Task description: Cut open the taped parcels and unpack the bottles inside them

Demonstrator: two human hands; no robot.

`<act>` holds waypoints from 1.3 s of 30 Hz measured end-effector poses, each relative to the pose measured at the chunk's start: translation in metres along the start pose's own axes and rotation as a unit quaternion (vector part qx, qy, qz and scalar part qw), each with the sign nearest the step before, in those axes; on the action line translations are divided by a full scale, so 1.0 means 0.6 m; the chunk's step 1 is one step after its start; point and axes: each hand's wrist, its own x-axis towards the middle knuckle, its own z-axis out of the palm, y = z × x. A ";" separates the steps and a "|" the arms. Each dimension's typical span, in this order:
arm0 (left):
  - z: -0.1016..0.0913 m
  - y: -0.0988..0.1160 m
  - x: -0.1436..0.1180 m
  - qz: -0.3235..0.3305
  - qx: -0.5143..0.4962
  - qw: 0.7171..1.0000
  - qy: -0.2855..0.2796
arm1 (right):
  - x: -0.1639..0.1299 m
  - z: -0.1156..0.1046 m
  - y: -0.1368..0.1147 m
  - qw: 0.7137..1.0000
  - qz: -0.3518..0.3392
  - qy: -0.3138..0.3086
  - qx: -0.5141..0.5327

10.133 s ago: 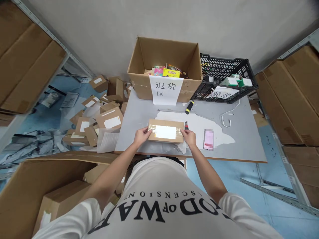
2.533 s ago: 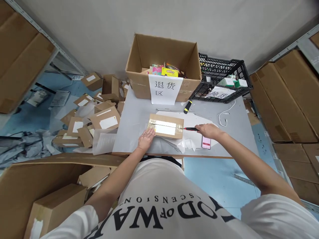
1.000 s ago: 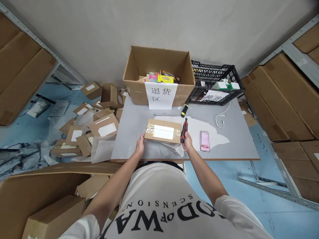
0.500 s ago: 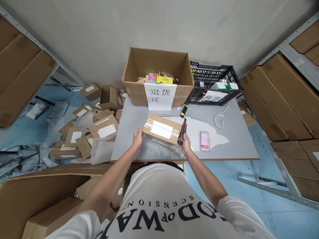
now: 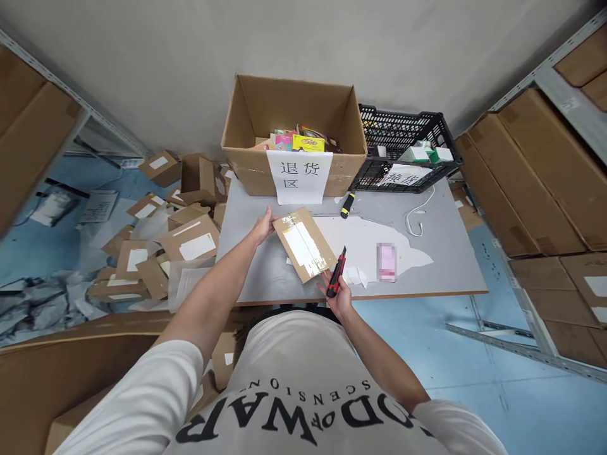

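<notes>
A taped cardboard box [image 5: 320, 239] with a white label is tilted above the grey table [image 5: 256, 287]. My left hand [image 5: 264, 226] grips its far left corner, the thumb pointing up. In my right hand [image 5: 340, 297] lies a red and black utility knife [image 5: 336, 273], its blade pointing away from me. Some fingers of that hand reach under the box's near right corner. Beyond the box lies a yellow and black cutter [image 5: 348, 205]. To the right is a pink, blurred flat item [image 5: 387, 261] on white paper [image 5: 363, 237].
A large open carton [image 5: 246, 167] with colourful packets stands at the back, bearing a paper sign [image 5: 300, 177]. Beside it is a black plastic crate [image 5: 403, 180] with green and white boxes. A white cable [image 5: 420, 212] lies in front. Opened cardboard boxes [image 5: 192, 240] pile up left.
The box has turned clockwise and tilted, its right end swinging towards me. My right hand moved nearer my body with the utility knife. My left hand moved slightly away from me.
</notes>
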 end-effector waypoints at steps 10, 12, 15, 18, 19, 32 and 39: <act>0.013 -0.012 0.012 0.028 -0.006 1.000 0.000 | 0.013 -0.023 0.005 0.999 -0.040 0.008 -0.019; 0.013 -0.026 -0.014 0.028 0.006 0.999 0.041 | 0.026 -0.041 -0.014 0.997 -0.069 0.032 -0.023; 0.019 -0.063 -0.074 0.004 0.019 0.998 0.053 | 0.060 -0.056 -0.071 0.990 -0.114 0.063 -0.049; 0.041 -0.105 -0.141 -0.012 -0.002 1.000 0.011 | 0.107 -0.034 -0.141 0.988 -0.100 0.026 -0.114; 0.051 -0.115 -0.159 -0.006 -0.006 1.000 -0.001 | 0.123 -0.017 -0.162 0.987 -0.093 0.011 -0.134; 0.120 -0.079 -0.218 -0.029 -0.222 0.975 -0.004 | 0.191 0.131 -0.183 0.982 0.005 -0.089 -0.164; 0.087 -0.068 -0.200 -0.037 -0.163 0.986 -0.020 | 0.147 0.127 -0.165 0.987 -0.017 -0.089 -0.134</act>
